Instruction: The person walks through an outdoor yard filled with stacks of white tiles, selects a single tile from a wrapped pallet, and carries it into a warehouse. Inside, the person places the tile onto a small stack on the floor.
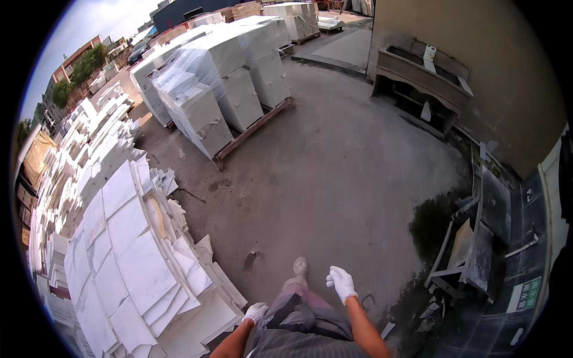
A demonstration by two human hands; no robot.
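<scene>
White gloves cover both of my hands. My left hand (256, 311) hangs by my left thigh with its fingers curled in, and nothing shows in it. It is nearest to the edge of a stack of white marble slabs (123, 271). Held out in front of my right side, my right hand (341, 283) is loosely bent, with a small gap between thumb and fingers. No object shows in it, and it hangs over the bare concrete ground (334, 197), touching nothing. One shoe (301, 267) of mine steps forward between the hands.
Film-wrapped white blocks (206, 95) stand on a wooden pallet (256, 131) ahead to the left. More slabs (89, 149) line the far left. A stone sink (427, 74) stands against the beige wall (477, 36). Leaning dark panels (495, 206) and broken scraps (431, 310) lie along the right.
</scene>
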